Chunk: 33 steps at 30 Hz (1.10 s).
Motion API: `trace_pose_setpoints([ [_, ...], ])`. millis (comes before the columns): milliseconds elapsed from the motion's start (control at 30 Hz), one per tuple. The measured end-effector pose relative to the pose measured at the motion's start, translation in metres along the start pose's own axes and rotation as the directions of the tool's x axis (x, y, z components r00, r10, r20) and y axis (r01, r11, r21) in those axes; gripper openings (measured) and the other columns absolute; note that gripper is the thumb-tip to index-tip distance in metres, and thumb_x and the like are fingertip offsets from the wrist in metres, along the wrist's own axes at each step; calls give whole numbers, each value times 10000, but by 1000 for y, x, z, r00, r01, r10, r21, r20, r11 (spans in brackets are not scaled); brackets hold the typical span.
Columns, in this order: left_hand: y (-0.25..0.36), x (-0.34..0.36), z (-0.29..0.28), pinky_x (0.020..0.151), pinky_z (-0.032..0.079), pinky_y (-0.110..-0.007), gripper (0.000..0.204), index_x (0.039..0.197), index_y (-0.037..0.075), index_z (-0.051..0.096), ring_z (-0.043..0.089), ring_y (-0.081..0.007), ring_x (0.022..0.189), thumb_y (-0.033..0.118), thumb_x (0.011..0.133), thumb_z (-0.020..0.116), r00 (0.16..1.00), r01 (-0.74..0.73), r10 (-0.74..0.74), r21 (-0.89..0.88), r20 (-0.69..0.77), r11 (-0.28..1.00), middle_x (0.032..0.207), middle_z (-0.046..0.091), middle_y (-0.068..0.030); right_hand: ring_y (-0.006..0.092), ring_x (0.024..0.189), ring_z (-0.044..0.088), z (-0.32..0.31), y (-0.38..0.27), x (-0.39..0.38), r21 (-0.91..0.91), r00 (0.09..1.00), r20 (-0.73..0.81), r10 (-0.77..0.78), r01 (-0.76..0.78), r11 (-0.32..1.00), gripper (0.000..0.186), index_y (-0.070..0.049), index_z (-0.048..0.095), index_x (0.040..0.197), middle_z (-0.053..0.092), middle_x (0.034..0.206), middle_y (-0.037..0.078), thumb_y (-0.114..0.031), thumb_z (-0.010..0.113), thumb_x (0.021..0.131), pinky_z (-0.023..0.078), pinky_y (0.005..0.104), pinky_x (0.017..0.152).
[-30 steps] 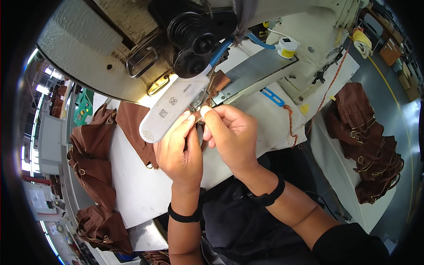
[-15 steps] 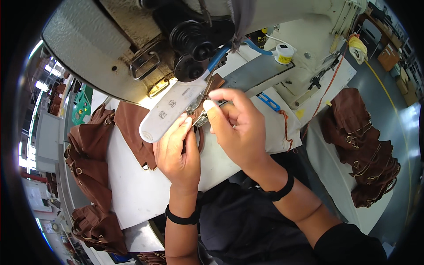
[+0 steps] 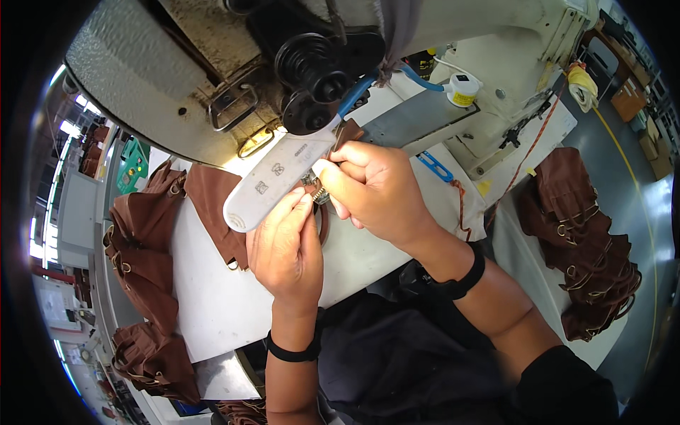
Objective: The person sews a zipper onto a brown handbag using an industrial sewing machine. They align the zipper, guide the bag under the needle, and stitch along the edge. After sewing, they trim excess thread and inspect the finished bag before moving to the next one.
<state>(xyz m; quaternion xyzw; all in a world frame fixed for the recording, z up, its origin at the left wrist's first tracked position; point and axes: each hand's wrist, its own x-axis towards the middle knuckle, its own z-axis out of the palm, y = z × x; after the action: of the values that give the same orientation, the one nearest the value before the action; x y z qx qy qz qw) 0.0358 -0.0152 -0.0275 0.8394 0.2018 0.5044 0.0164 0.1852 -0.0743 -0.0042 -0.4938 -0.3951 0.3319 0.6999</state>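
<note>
Under a sewing machine head (image 3: 134,78), beside its long pale guard (image 3: 273,178), both my hands work close together. My left hand (image 3: 287,251) has its fingertips and thumb closed at a brown leather strap (image 3: 324,225), next to a small ribbed metal piece (image 3: 320,193). My right hand (image 3: 379,188) is curled, thumb and forefinger pinched by the guard's inner edge; what they hold is hidden behind the fingers. Just above its knuckles, a brown leather end (image 3: 350,132) shows near the needle area, where the needle itself is hidden.
Brown leather bags (image 3: 145,265) lie along the table's left side, and more bags (image 3: 577,241) are piled at the right. A blue slotted tool (image 3: 434,166) on an orange cord lies right of my right hand. A white round container (image 3: 460,88) stands on the machine bed.
My right hand has curled tighter, its thumb drawing left toward the guard, and now covers more of the ribbed metal piece. My left hand has barely moved.
</note>
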Motion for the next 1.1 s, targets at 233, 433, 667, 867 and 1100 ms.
trace_pose_setpoints([
  [233, -2, 4, 0, 883, 533, -352, 185, 1008, 21, 759, 739, -256, 940, -60, 843, 779, 999, -31, 31, 7, -15, 999, 1045, 783, -123, 34, 451, 485, 2, -4, -1, -40, 999, -16, 35, -36, 999, 218, 20, 691, 895, 596, 558, 1, -152, 650, 1021, 375, 248, 423],
  [433, -4, 5, 0, 871, 530, -345, 179, 992, 24, 764, 741, -243, 912, -57, 834, 783, 999, -24, 24, 14, -24, 1000, 1031, 789, -111, 21, 452, 479, 3, 2, -1, -10, 1000, -20, 13, -13, 1000, 187, 31, 721, 992, 621, 583, 0, -141, 653, 1018, 368, 233, 418],
  [667, -6, 7, 0, 869, 527, -337, 179, 998, 27, 769, 746, -243, 925, -51, 838, 780, 999, -51, 51, 49, -3, 998, 1024, 790, -111, 21, 469, 487, 3, 1, -1, -2, 999, -16, 29, -29, 1000, 180, 35, 723, 1056, 629, 600, 3, -120, 641, 1014, 381, 226, 430],
  [867, -6, 7, 0, 859, 533, -338, 168, 987, 28, 766, 749, -239, 933, -49, 839, 780, 999, -36, 36, 39, -8, 999, 1027, 791, -110, 24, 469, 493, 3, 3, 0, 3, 999, -14, 28, -28, 1000, 180, 43, 723, 1061, 628, 604, 5, -107, 636, 1012, 390, 224, 436],
  [1100, -7, 9, 0, 846, 540, -328, 164, 983, 26, 765, 752, -235, 941, -54, 840, 775, 999, -35, 35, 38, -10, 999, 1019, 792, -110, 30, 466, 507, 3, 5, 1, 21, 1000, -15, -17, 18, 1000, 184, 53, 723, 1066, 632, 606, 17, -99, 634, 1010, 400, 223, 444],
])
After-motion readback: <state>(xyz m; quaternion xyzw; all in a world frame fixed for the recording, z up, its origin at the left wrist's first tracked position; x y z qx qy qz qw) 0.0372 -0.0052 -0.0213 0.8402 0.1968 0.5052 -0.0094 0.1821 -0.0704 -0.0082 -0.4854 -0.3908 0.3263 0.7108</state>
